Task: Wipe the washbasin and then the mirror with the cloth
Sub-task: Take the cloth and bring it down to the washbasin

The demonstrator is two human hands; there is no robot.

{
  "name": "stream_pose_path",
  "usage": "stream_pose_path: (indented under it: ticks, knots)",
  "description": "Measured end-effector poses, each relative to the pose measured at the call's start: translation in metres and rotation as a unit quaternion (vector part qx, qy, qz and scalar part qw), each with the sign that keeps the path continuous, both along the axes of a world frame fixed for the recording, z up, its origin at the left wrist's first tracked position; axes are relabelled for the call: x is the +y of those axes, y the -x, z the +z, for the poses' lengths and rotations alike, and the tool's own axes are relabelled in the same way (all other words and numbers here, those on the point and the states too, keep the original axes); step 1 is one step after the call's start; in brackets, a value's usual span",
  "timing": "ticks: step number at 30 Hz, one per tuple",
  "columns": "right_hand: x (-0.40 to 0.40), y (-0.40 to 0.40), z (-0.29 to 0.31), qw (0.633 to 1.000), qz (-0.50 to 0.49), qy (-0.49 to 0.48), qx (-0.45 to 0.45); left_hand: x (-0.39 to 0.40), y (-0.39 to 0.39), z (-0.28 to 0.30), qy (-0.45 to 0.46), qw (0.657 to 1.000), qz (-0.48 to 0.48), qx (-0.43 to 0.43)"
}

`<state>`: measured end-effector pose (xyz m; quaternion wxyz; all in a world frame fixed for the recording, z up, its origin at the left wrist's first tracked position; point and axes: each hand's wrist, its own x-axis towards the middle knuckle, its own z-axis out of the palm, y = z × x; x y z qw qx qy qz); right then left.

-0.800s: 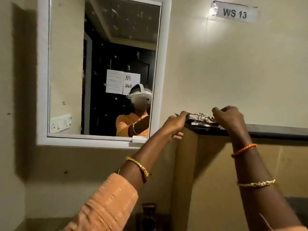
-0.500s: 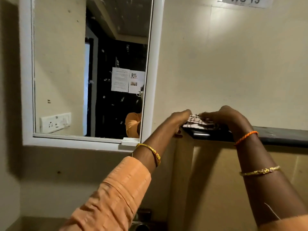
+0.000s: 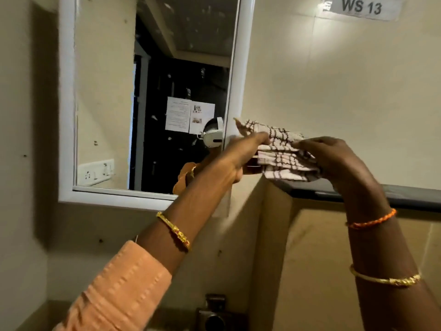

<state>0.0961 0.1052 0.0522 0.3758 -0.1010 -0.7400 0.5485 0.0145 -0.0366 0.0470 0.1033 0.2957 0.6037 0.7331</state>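
Note:
A white cloth with dark check lines (image 3: 281,149) is bunched just above the dark ledge (image 3: 405,195) to the right of the mirror. My left hand (image 3: 241,156) grips its left side and my right hand (image 3: 334,158) pinches its right side. The white-framed mirror (image 3: 107,91) hangs on the wall at the left, with specks on its glass. The washbasin is out of view except for a strip of counter at the bottom edge.
A metal tap (image 3: 214,314) sticks up at the bottom centre below my arms. A sign reading WS 13 (image 3: 361,7) is on the wall at the top right. A beige partition (image 3: 322,271) stands under the ledge.
The cloth lay flat on the ledge under both hands; now it is lifted off the ledge and bunched between them. The camera has moved closer and tilted.

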Motion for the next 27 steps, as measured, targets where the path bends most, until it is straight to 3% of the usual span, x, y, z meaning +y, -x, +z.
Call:
stream_pose_path:
  ticks: [2, 4, 6, 9, 12, 16, 19, 23, 27]
  knots:
    - [-0.032, 0.000, -0.010, 0.988, -0.110, -0.089, 0.060, -0.031, -0.002, 0.002, 0.009, 0.997, 0.048, 0.058]
    - [-0.074, -0.004, -0.021, 0.953, -0.171, -0.211, 0.131, -0.062, -0.007, 0.000, 0.012, 0.991, 0.084, 0.105]
    - [-0.120, -0.005, -0.031, 0.952, -0.081, -0.257, 0.145, -0.092, -0.004, -0.003, 0.027, 0.986, 0.099, 0.133]
    - [-0.178, 0.001, -0.048, 0.955, 0.092, -0.276, 0.055, -0.138, -0.005, -0.011, 0.077, 0.984, 0.080, 0.140]
    - [-0.222, 0.017, -0.069, 0.946, 0.087, -0.310, 0.028, -0.181, 0.000, -0.020, 0.093, 0.986, 0.061, 0.125]
    - [-0.272, 0.036, -0.113, 0.957, -0.001, -0.280, 0.069, -0.227, -0.002, -0.047, 0.147, 0.982, 0.003, 0.120]
    - [-0.301, 0.037, -0.153, 0.973, -0.054, -0.203, 0.092, -0.258, 0.001, -0.075, 0.213, 0.971, -0.036, 0.104]
    - [-0.320, 0.046, -0.222, 0.996, -0.043, -0.054, 0.062, -0.295, 0.019, -0.134, 0.311, 0.945, -0.041, 0.096]
    - [-0.331, 0.063, -0.304, 0.996, -0.019, 0.082, -0.021, -0.319, 0.061, -0.230, 0.386, 0.922, 0.027, -0.002]
